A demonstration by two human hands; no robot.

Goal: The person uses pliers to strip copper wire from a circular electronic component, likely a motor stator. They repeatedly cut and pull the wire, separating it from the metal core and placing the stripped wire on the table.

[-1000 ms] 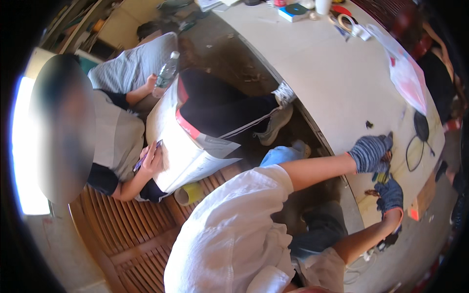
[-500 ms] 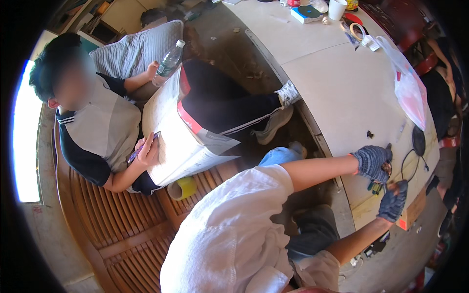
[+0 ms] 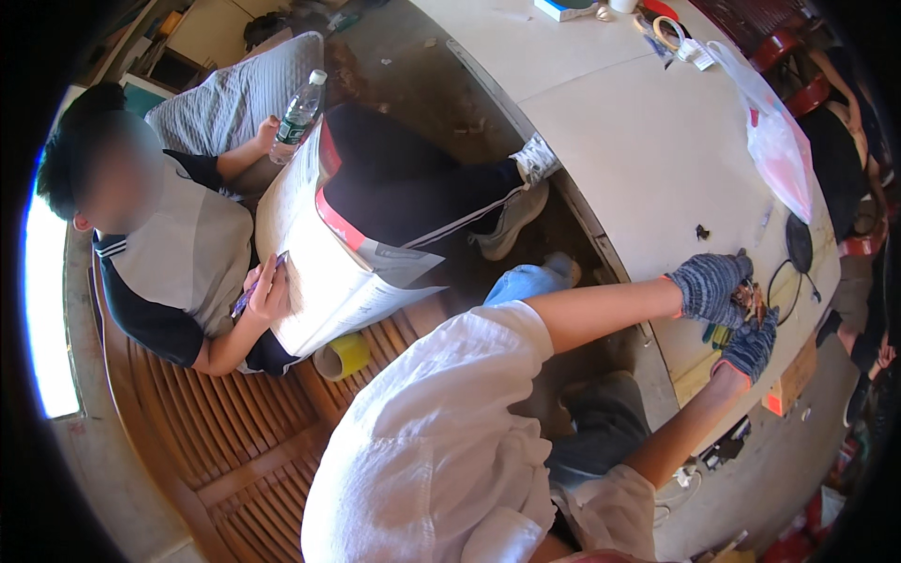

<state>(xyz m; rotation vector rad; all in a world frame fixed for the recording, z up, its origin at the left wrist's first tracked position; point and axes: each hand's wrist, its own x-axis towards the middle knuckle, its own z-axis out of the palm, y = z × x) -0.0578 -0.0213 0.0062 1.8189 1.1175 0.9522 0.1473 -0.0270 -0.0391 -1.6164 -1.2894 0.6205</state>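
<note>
Well, a small brown thing (image 3: 749,298), bumpy and orangey, is between the left hand (image 3: 710,288) and right hand (image 3: 749,343) over the table (image 3: 648,150). Left fingers squeeze it; I cannot tell about the right.

The shirt (image 3: 422,450) is white; the knit gloves (image 3: 709,286) are mottled blue-grey, edged orange.

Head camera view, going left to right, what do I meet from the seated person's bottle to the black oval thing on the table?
Clear bottle → yellow-green roll → gray sneaker → left gloved hand → right gloved hand → black oval thing.
</note>
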